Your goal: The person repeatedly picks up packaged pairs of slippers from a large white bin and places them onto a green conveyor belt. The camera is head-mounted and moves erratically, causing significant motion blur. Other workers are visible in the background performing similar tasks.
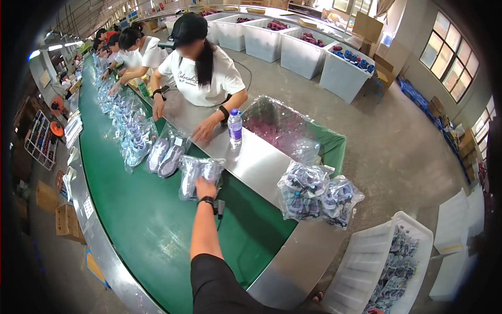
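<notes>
My left hand [205, 188] reaches out over the green conveyor belt [157, 230], a black band on its wrist. Its fingers are closed on a clear plastic bag of pale grey shoes [191, 172]. Just beyond lies another bagged pair of grey-purple shoes [166, 156]. At the lower edge, by a white tub of bagged shoes [361, 272], only a sliver of my right hand [375, 311] shows; its fingers are hidden. Across the belt, a person in a white T-shirt [201, 73] has both hands near the metal ledge.
Many bagged shoes [128, 123] line the belt further off, where other people work. A water bottle [235, 128] stands on the metal ledge. Bagged sandals [314, 193] are piled at its near end, beside a green-lined bin [329, 144]. White tubs [303, 49] stand behind.
</notes>
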The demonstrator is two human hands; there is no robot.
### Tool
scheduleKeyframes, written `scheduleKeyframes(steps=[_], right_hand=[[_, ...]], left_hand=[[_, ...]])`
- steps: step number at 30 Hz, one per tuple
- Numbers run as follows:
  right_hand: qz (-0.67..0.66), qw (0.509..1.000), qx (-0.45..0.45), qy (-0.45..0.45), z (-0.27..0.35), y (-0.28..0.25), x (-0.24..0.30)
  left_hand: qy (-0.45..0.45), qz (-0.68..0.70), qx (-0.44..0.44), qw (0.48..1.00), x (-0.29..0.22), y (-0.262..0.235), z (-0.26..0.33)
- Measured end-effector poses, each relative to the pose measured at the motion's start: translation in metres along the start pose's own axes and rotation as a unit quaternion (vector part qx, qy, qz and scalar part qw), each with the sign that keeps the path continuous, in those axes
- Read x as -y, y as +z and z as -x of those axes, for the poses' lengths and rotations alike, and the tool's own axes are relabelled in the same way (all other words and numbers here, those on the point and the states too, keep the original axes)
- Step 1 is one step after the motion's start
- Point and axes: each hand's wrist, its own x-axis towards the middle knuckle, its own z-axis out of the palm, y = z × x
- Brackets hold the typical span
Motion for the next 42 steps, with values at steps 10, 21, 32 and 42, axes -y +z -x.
scheduleKeyframes(steps=[10, 21, 32, 42], right_hand=[[0.13, 0.991, 0.016, 0.012, -0.011, -0.008, 0.076], [-0.051, 0.997, -0.033, -0.057, -0.017, 0.011, 0.078], [-0.015, 0.98, -0.054, -0.193, -0.036, -0.012, 0.181], [-0.058, 0.792, -0.14, -0.592, 0.01, -0.042, 0.261]], left_hand=[[0.059, 0.123, -0.076, 0.988, -0.05, 0.012, 0.15], [-0.271, 0.762, 0.108, 0.578, -0.025, 0.01, 0.294], [-0.244, 0.706, 0.351, 0.564, -0.083, -0.058, 0.378], [-0.247, 0.448, 0.655, 0.556, -0.193, -0.041, 0.581]])
